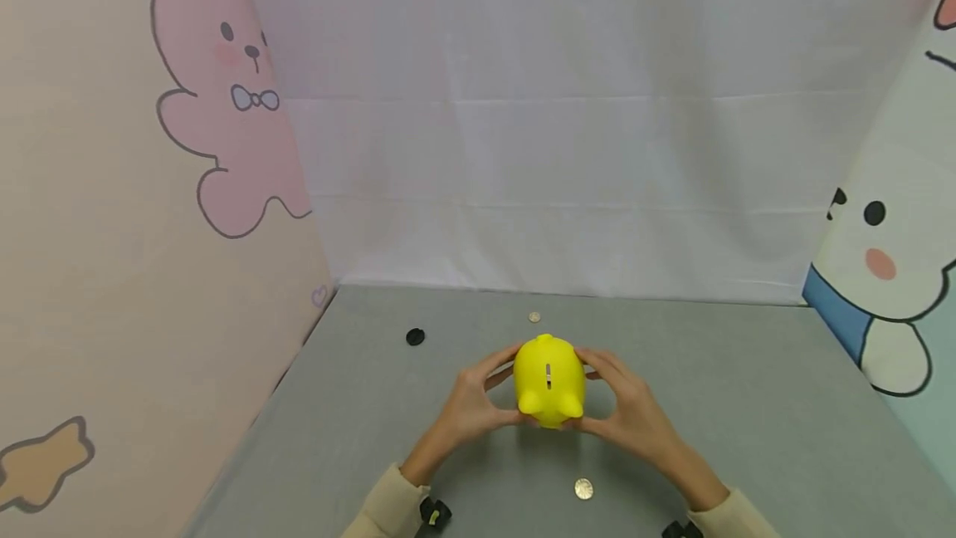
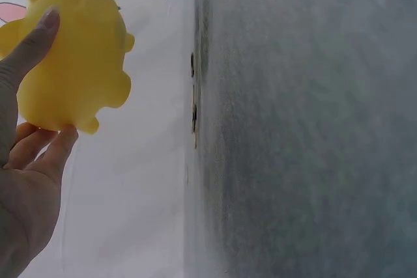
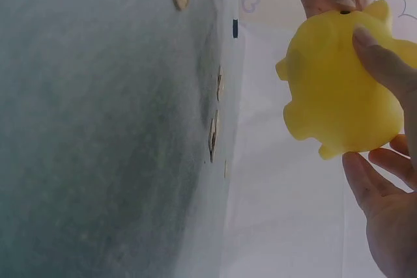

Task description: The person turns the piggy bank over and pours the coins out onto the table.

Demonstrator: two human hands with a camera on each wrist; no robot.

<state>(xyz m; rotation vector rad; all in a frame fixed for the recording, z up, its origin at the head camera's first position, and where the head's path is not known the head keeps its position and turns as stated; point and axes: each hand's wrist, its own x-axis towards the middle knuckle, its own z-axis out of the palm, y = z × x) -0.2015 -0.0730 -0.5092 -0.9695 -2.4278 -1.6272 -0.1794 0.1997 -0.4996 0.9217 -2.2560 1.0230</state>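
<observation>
A yellow piggy bank (image 1: 548,380) is raised above the grey table, its coin slot facing up and its ears towards me. My left hand (image 1: 478,401) grips its left side, thumb at the near end and fingers at the far side. On the opposite side my right hand (image 1: 631,409) holds it the same way. The right wrist view shows the stubby feet of the piggy bank (image 3: 345,83) pointing at the tabletop, with space under them. One gold coin (image 1: 584,488) lies on the table in front of the hands, and another coin (image 1: 534,317) lies beyond the bank.
A round black plug (image 1: 415,337) lies at the back left of the grey table (image 1: 747,405). Low in the right wrist view, several coins (image 3: 214,136) lie beneath the bank. White cloth (image 1: 560,123) hangs behind, and printed cartoon panels flank both sides.
</observation>
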